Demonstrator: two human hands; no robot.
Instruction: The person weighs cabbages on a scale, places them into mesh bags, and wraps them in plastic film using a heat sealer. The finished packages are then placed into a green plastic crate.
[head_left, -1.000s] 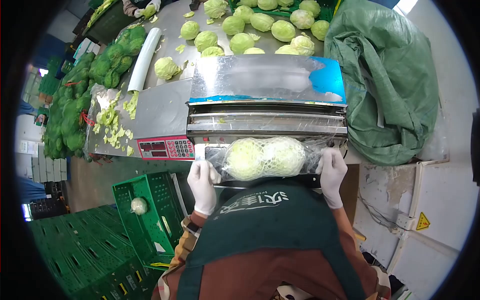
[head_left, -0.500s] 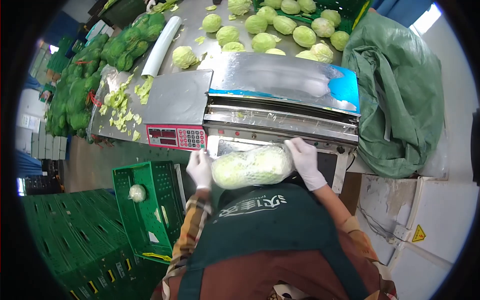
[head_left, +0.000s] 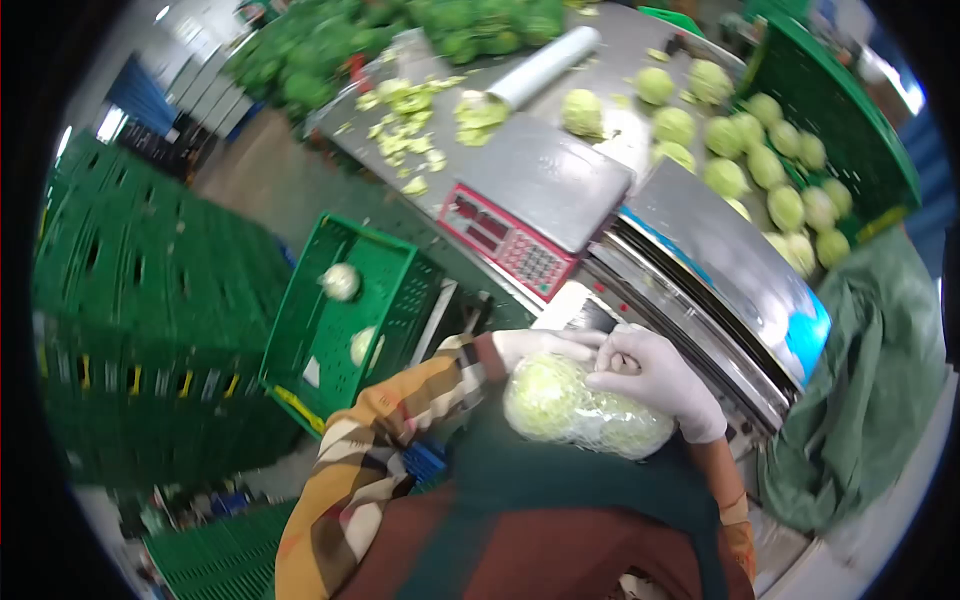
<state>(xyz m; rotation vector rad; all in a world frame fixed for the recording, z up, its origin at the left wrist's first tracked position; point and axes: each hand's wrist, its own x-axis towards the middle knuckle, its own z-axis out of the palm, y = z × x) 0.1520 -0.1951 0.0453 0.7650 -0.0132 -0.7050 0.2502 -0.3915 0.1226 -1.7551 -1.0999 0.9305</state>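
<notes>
Two pale green cabbages wrapped together in clear film (head_left: 585,410) are held close against the dark green apron. My left hand (head_left: 550,346), in a white glove, is along the far side of the pack, its fingers pressed together against it. My right hand (head_left: 655,380), also gloved, is over the pack's right half, its thumb and fingers curled into a pinch near my left fingertips. Whatever that pinch holds is too small to tell. Beyond the hands is the metal wrapping machine (head_left: 710,285).
A red-edged scale (head_left: 550,180) stands beside the machine. Loose cabbages (head_left: 725,180) lie behind, near a green crate (head_left: 840,110). At left, another green crate (head_left: 400,290) holds a wrapped cabbage (head_left: 341,282) and a second pale one. Leaf scraps and a white roll (head_left: 545,68) lie farther back.
The view has turned left. My hands, formerly at opposite ends of the wrapped pack, are now close together over it, and my right fingers have curled. More of the left crate's contents shows.
</notes>
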